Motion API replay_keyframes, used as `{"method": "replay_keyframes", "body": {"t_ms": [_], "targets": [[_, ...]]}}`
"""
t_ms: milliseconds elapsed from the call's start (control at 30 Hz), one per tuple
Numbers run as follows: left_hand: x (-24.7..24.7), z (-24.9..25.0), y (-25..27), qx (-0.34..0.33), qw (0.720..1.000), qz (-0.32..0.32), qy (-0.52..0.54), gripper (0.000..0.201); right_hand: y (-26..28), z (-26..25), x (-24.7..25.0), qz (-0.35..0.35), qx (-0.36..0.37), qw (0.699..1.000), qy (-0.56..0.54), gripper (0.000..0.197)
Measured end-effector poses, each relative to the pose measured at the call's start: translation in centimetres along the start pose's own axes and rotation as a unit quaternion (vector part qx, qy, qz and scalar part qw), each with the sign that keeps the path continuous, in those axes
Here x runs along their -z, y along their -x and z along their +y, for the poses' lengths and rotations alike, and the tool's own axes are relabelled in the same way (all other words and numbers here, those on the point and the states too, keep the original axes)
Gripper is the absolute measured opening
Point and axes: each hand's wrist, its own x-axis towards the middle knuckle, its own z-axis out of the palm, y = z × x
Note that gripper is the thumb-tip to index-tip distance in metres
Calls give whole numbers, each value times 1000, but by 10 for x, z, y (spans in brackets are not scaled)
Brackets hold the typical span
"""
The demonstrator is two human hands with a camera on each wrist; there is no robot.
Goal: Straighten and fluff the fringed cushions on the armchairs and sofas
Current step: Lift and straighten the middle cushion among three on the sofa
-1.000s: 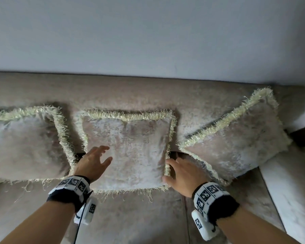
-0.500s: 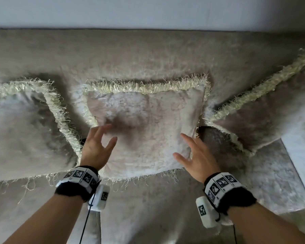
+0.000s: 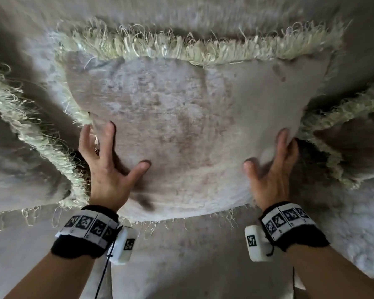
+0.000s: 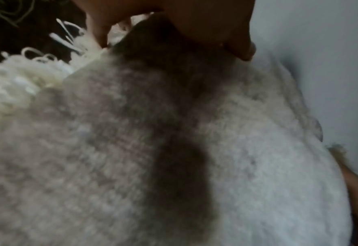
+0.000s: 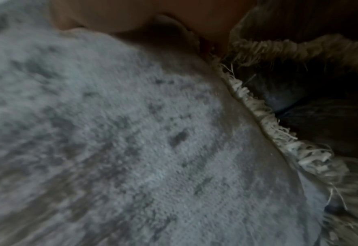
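Note:
The middle fringed cushion leans on the sofa back, beige plush with a pale green fringe. My left hand lies on its left side with straight, spread fingers, the outer finger over the side fringe. My right hand grips the right edge: thumb on the face, fingers curled round behind, plush bulging between them. The cushion is pinched narrower at hand level. Close up, the left wrist view shows the plush and the fringe. In the right wrist view the cushion fills the picture.
A second fringed cushion overlaps on the left and a third leans tilted on the right, its fringe close to my right fingers. The sofa back is behind and the seat is below.
The view has closed in on the middle cushion. Both hands slid up its sides from the lower corners, and the right hand has taken hold of the edge, squeezing the cushion narrower.

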Motion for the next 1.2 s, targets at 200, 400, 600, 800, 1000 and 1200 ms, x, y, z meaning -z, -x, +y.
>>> {"method": "replay_keyframes", "body": {"t_ms": [200,400,600,800,1000,1200], "targets": [[-17,-15,-10,7,999,4,39,119,-23,11,-19,22,49,995,-79,102],[-17,-11,-17,-12,992,69,107,112,-25,0,1,56,77,988,-119,110],[-11,20,-6,45,974,149,166,75,-31,-45,45,57,155,985,-50,93],[-6,32,1,146,944,252,159,59,-64,-101,78,12,261,964,40,93],[-14,21,-3,250,916,292,116,46,-87,-140,70,-23,300,949,98,99],[-30,15,-7,317,885,303,158,53,-100,-134,58,-36,325,936,133,101]]}}
